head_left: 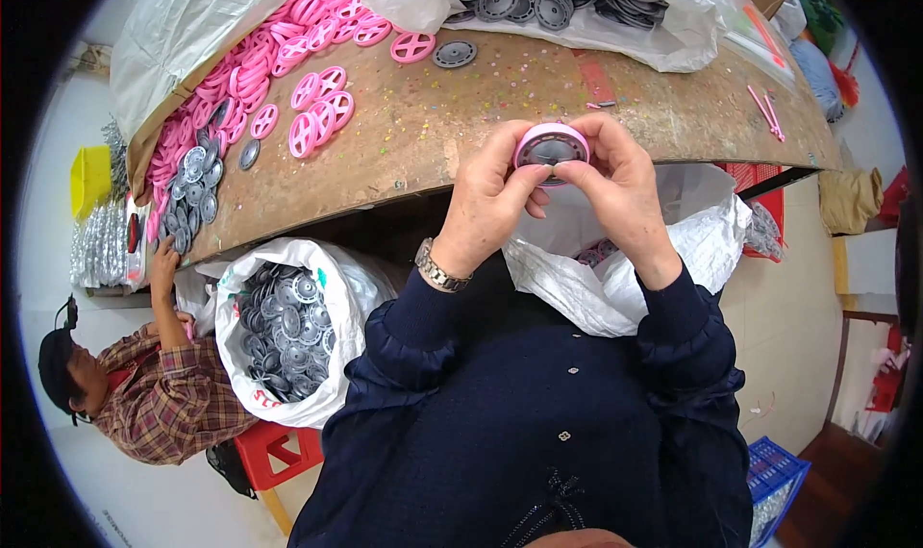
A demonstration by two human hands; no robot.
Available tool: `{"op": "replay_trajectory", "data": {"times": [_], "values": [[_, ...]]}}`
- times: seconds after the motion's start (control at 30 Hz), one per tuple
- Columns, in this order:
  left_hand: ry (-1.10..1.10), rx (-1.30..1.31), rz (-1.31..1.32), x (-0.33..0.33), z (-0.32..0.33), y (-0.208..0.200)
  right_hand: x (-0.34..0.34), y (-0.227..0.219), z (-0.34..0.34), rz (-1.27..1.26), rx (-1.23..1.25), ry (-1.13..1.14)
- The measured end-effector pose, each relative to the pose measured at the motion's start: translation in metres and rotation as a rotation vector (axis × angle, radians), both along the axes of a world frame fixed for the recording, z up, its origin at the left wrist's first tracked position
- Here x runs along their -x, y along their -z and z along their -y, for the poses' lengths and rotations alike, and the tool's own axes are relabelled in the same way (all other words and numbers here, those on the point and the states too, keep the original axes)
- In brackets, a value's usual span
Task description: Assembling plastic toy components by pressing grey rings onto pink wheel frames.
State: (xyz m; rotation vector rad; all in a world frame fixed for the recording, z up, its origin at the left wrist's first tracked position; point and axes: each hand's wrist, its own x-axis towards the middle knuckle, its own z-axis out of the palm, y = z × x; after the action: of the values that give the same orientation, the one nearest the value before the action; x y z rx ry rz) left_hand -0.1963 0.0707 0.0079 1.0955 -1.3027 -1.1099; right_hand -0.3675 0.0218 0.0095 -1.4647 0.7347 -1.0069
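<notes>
Just over the table's near edge, a small toy wheel (553, 148) is held between both my hands. It has a pink rim and a round grey disc set in its face. My left hand (492, 194) is closed on its left side, with a watch on that wrist. My right hand (615, 185) grips the right side, and both thumbs press on the lower part of the grey disc. The fingers behind the wheel are partly hidden. Beyond my hands, a pink wheel (412, 47) and a grey disc (455, 54) lie side by side on the wooden table (413, 115).
Pink wheels (252, 79) spill from a sack at the far left, near grey discs (196, 175). More grey discs (553, 0) lie in white plastic at the back. An open white sack (351, 341) stands left of me, another (625, 293) below my hands. A co-worker (173, 389) sits at left.
</notes>
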Motion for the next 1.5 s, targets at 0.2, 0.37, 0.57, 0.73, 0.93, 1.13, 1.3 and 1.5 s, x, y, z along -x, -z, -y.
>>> {"op": "replay_trajectory", "data": {"times": [0.2,0.37,0.57,0.73,0.93,1.13,1.3,1.5], "values": [[0.078,-0.016,0.163,-0.006,0.013,-0.011,0.022,-0.002,0.007,-0.028,-0.021,-0.041],[-0.258,0.504,1.029,-0.050,0.059,-0.010,0.068,-0.008,0.017,-0.392,-0.024,-0.160],[-0.461,0.532,1.401,-0.086,0.113,0.007,0.106,-0.005,0.007,-0.931,0.309,-0.159],[-0.430,0.476,1.568,-0.099,0.129,0.019,0.087,-0.010,0.004,-0.863,0.356,-0.159],[-0.374,0.576,1.474,-0.107,0.134,0.018,0.054,-0.024,0.011,-0.604,0.404,-0.120],[-0.342,0.560,1.577,-0.098,0.143,0.018,0.022,-0.023,0.033,-0.523,0.481,-0.115],[-0.340,0.594,1.604,-0.107,0.150,0.017,0.002,-0.021,0.041,-0.538,0.490,-0.138],[-0.342,0.693,1.204,-0.079,0.118,0.002,-0.019,-0.014,0.056,-0.314,0.552,0.180]]}}
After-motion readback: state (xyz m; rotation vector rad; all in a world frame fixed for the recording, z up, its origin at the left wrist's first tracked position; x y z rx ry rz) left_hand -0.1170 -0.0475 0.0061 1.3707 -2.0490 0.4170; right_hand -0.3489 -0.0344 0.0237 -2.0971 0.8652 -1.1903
